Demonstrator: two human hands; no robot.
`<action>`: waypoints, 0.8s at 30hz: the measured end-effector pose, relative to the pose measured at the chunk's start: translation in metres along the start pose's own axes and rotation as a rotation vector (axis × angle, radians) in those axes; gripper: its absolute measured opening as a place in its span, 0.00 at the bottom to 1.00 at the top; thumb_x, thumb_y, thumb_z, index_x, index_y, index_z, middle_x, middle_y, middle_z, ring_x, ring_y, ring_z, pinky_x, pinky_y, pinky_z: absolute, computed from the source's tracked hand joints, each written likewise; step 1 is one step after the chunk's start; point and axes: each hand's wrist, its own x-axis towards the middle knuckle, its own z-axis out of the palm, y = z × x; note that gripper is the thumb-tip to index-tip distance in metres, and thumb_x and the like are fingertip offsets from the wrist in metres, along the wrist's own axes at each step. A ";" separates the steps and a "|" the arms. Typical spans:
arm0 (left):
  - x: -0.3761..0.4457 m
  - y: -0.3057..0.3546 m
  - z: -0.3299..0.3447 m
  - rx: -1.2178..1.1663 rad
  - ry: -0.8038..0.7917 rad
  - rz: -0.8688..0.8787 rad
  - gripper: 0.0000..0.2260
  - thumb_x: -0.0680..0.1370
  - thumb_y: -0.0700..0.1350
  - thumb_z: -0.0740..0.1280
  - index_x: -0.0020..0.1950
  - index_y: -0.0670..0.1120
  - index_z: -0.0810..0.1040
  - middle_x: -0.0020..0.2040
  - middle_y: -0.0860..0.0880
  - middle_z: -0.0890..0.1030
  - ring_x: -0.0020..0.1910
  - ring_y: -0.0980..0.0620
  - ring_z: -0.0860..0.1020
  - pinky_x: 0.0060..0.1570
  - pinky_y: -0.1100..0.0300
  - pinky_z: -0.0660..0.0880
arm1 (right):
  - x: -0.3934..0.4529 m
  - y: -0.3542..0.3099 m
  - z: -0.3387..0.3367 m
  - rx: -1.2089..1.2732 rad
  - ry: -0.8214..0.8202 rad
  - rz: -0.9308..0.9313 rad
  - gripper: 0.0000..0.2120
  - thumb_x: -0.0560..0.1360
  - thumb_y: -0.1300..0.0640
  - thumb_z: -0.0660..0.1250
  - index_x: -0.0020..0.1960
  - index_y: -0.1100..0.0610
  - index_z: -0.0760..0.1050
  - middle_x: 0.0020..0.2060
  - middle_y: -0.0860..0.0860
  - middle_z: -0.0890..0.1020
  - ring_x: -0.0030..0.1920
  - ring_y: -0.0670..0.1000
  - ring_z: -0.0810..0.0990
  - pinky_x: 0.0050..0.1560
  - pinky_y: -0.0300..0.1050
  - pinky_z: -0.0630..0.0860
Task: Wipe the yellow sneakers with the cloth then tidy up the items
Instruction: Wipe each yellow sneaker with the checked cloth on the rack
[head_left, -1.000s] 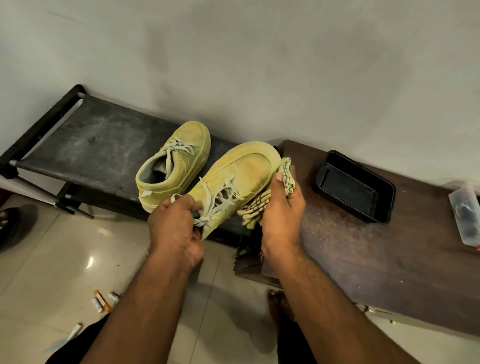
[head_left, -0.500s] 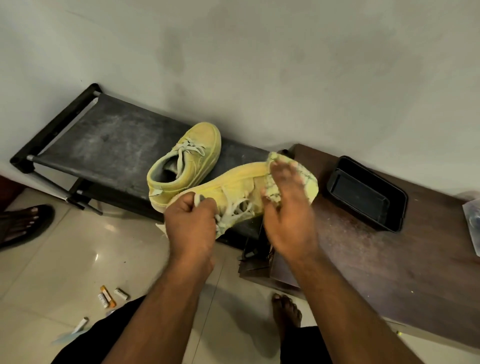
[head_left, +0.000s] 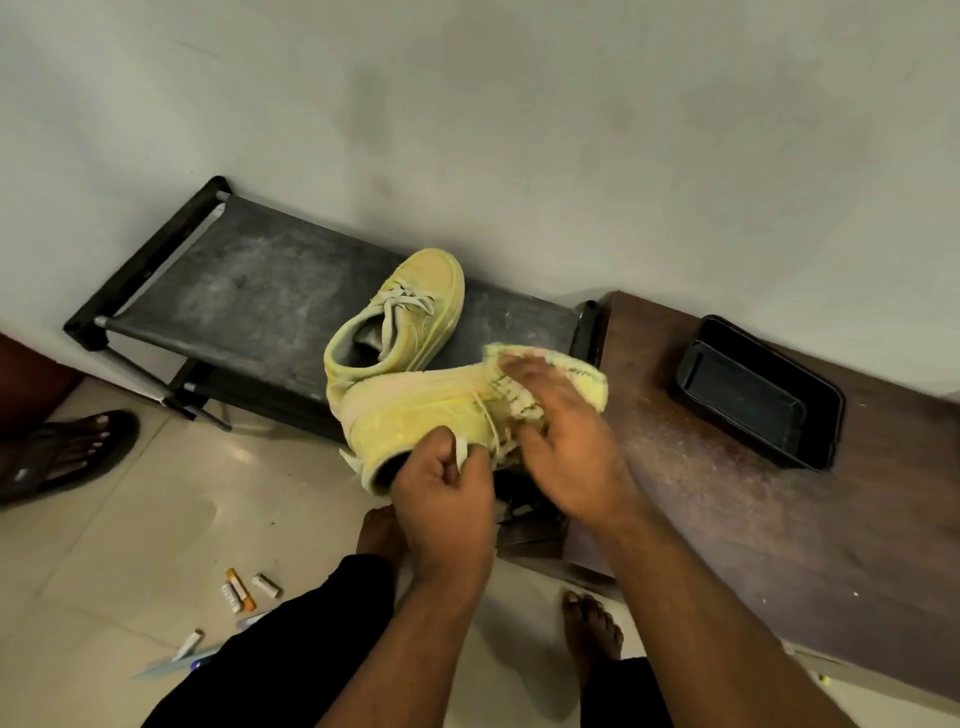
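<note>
A black tray (head_left: 761, 397) sits on the brown wooden table (head_left: 779, 545) near the wall; nothing can be made out inside it. To its left, a dark rack (head_left: 249, 296) carries one yellow sneaker (head_left: 410, 312), toe toward the wall, laces loose.

Both forearms extend forward from the bottom edge of the view and converge over the gap between rack and table.

The left hand (head_left: 444, 493) is curled into a tight grip on the heel opening of the second sneaker (head_left: 415, 410), which is held in the air on its side, just in front of the sneaker on the rack. A lace end protrudes between the fingers.

The right hand (head_left: 561, 431) lies with fingers extended and spread, pressing a yellow cloth (head_left: 576, 376) flat against the toe end of the held sneaker. The cloth covers the toe and overhangs toward the table.

On the tiled floor (head_left: 130, 545) below lie several small tubes (head_left: 241, 592). A sandalled foot (head_left: 67, 447) is visible at the left edge.
</note>
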 end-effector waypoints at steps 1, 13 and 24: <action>-0.006 -0.005 0.001 -0.005 0.018 0.001 0.21 0.69 0.29 0.67 0.30 0.47 0.57 0.28 0.53 0.57 0.28 0.58 0.55 0.27 0.65 0.54 | 0.005 0.005 -0.003 -0.018 0.096 0.113 0.23 0.76 0.62 0.62 0.71 0.55 0.67 0.70 0.46 0.68 0.73 0.44 0.59 0.75 0.45 0.55; -0.026 -0.030 0.000 -0.065 0.154 -0.209 0.23 0.69 0.25 0.67 0.29 0.46 0.58 0.27 0.52 0.57 0.27 0.59 0.55 0.26 0.67 0.53 | 0.007 0.010 0.001 -0.082 0.173 0.282 0.22 0.76 0.61 0.62 0.70 0.55 0.69 0.67 0.52 0.73 0.69 0.52 0.68 0.70 0.52 0.64; -0.032 -0.043 0.004 -0.108 0.167 -0.257 0.20 0.69 0.30 0.67 0.29 0.46 0.59 0.27 0.53 0.58 0.28 0.58 0.56 0.28 0.62 0.54 | 0.006 0.009 0.007 -0.128 0.133 0.161 0.20 0.75 0.58 0.62 0.67 0.53 0.72 0.65 0.50 0.75 0.68 0.52 0.69 0.71 0.55 0.64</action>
